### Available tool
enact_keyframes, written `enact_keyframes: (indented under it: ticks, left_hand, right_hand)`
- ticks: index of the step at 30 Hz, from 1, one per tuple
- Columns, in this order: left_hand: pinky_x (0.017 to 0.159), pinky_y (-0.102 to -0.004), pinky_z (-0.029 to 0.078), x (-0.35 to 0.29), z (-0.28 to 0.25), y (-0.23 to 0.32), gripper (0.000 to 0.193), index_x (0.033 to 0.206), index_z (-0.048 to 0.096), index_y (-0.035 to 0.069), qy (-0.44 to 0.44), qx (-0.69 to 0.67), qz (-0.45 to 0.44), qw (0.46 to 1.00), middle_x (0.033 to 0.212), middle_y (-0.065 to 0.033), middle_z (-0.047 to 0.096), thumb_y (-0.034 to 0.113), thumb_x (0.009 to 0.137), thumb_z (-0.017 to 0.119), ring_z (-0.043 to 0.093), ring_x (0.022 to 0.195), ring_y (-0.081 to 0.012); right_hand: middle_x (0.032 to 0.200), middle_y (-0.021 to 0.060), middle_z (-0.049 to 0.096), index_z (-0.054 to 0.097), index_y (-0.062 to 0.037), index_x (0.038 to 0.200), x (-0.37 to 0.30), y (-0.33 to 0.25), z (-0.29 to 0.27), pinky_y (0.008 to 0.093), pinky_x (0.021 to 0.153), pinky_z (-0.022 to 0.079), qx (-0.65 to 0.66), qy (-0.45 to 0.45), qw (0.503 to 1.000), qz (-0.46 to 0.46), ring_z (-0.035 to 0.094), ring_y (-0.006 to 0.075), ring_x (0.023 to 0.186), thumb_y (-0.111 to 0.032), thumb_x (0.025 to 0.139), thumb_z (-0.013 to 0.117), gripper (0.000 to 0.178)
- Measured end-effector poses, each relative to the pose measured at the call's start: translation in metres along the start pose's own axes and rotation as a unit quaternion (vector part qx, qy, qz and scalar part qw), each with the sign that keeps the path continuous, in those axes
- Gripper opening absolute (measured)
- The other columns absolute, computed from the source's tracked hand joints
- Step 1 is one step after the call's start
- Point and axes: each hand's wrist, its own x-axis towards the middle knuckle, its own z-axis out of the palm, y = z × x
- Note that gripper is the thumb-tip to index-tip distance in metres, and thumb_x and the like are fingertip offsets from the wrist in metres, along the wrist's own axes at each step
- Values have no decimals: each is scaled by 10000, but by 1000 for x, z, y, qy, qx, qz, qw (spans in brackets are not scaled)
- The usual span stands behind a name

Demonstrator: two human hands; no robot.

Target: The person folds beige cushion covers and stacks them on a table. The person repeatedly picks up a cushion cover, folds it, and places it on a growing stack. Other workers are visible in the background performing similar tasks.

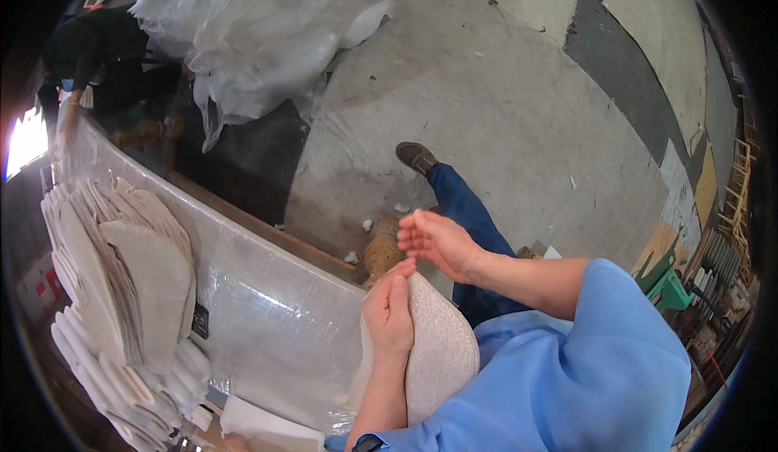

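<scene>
A beige fabric-covered padded panel [442, 345] with a rounded outline stands against my body at the near edge of the table. My left hand [391, 316] grips its upper left edge, the thumb lying along the near side and the fingertips reaching the top corner. The far side of that grip is partly hidden. Just above and to the right of it, my right hand [442, 245] hangs in the air with its fingers stretched and slightly curved, holding nothing. A small gap separates it from my left fingertips.
A table [251, 290] wrapped in clear film stretches to my left. It bears a stack of beige padded panels [146, 282] and white-edged pieces [121, 379]. Another person [101, 55] bends at its far end. Translucent sheeting [259, 39] lies beyond; a turned wooden leg [382, 249] stands below.
</scene>
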Motion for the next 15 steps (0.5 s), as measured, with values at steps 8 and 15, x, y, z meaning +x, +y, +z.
enact_keyframes:
  ticks: [8,15]
  left_hand:
    - [1189,-436,393,-23,-24,-9,355,1361,659,-6,35,157,68,985,1437,-188,642,181,1091,525,560,1392,-335]
    - [1285,-598,171,-209,-125,-42,616,1646,375,147,-60,348,-121,928,1729,-176,274,455,1116,432,221,1601,-429]
  right_hand:
    - [1568,137,489,364,-100,1622,-32,16,44,407,1209,341,-38,-71,990,-115,454,251,1463,-514,1144,375,632]
    - [1672,175,364,275,-125,1680,-26,0,48,393,1252,306,-205,-178,961,-54,313,268,1567,-261,1010,714,813]
